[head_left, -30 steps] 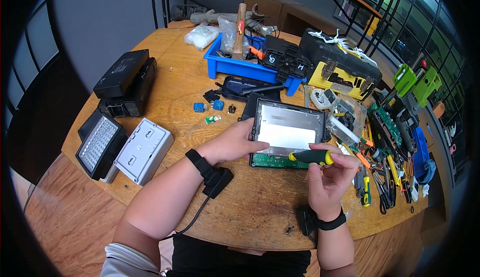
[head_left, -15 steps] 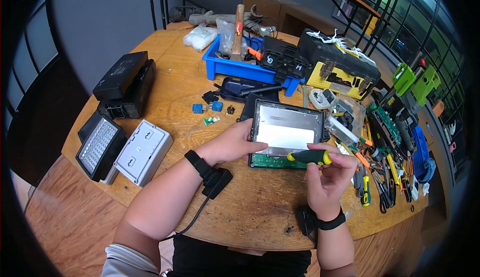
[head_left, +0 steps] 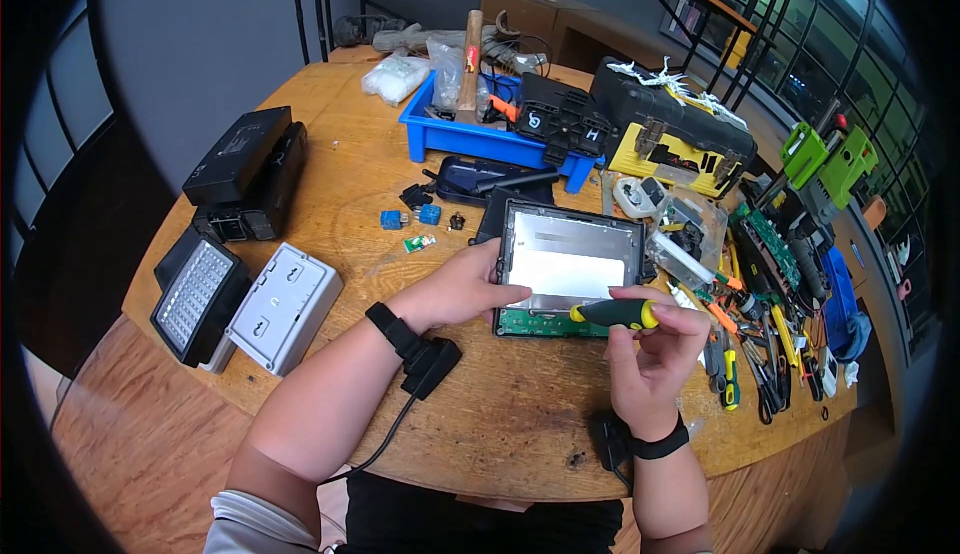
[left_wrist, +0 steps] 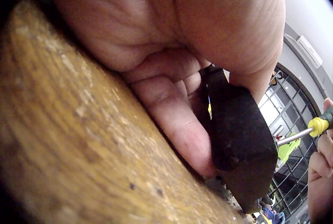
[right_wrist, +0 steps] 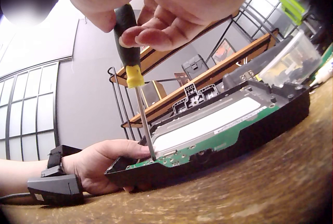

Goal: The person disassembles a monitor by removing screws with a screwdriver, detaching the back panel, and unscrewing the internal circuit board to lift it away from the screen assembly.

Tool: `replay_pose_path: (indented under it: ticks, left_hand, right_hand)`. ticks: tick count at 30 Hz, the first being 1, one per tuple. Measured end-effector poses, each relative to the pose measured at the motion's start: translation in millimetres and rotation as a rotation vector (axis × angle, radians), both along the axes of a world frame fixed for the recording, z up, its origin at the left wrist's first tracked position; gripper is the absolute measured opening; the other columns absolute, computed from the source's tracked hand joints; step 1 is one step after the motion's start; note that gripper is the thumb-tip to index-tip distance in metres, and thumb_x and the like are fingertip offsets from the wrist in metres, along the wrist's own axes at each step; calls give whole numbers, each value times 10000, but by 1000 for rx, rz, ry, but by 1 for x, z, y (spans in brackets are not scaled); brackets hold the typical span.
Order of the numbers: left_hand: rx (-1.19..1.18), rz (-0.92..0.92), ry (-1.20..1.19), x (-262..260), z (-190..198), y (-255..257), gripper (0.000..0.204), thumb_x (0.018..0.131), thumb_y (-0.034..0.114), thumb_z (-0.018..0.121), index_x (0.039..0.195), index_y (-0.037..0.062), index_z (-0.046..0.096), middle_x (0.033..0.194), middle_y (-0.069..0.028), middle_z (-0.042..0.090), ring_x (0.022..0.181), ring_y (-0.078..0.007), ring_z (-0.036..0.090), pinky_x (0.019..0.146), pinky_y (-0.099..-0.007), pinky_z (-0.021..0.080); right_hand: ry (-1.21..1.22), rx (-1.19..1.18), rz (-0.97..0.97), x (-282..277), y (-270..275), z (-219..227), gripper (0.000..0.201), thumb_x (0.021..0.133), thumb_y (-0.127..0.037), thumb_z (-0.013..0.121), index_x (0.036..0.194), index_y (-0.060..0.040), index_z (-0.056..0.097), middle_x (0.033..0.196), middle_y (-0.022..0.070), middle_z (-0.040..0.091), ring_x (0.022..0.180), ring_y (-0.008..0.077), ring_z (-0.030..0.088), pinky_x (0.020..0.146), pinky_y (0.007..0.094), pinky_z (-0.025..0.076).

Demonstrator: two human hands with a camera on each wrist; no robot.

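A black-framed electronic display unit point(head_left: 570, 236), with a silvery metal plate and a green circuit board point(head_left: 535, 324) along its near side, lies in front of me. My left hand point(head_left: 462, 286) grips its left side, thumb over the plate's edge and fingers point(left_wrist: 177, 125) bent under the black housing point(left_wrist: 242, 130). My right hand point(head_left: 655, 359) holds a screwdriver point(head_left: 615, 313) by its dark green and yellow handle. In the right wrist view the screwdriver's shaft point(right_wrist: 143, 115) slants down, its tip at the circuit board's left end beside the left thumb.
Blue relays point(head_left: 395, 219) and small parts sit beyond the left hand. Behind stand a blue bin point(head_left: 470, 141) with a hammer point(head_left: 470, 64) and a black-yellow toolbox point(head_left: 670, 144). Hand tools point(head_left: 775, 354) crowd the right; an LED lamp point(head_left: 200, 294) and white box point(head_left: 285, 304) stand left.
The head view has shifted a little, so the table things sit slightly farther left. Both hands keep their holds, with the screwdriver at the same spot on the board.
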State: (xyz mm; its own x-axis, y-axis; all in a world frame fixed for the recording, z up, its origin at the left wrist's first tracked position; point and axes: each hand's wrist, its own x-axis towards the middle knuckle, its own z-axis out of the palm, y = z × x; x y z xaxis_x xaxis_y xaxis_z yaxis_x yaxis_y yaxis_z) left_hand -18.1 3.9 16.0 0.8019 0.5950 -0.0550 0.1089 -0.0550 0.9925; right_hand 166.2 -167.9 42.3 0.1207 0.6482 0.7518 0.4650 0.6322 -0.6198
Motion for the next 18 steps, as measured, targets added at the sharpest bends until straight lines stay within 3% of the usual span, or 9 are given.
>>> replay_pose_path:
  ticks: [18]
  left_hand:
    - [14, 2, 1, 0, -3, 1, 530, 943, 144, 723, 1380, 0, 461, 1086, -69, 679, 885, -111, 655, 654, -260, 573]
  right_hand:
    - [4, -12, 1, -1, -1, 1, 467, 895, 102, 656, 1205, -96, 367, 1260, 259, 594, 1023, 195, 647, 755, 223, 504]
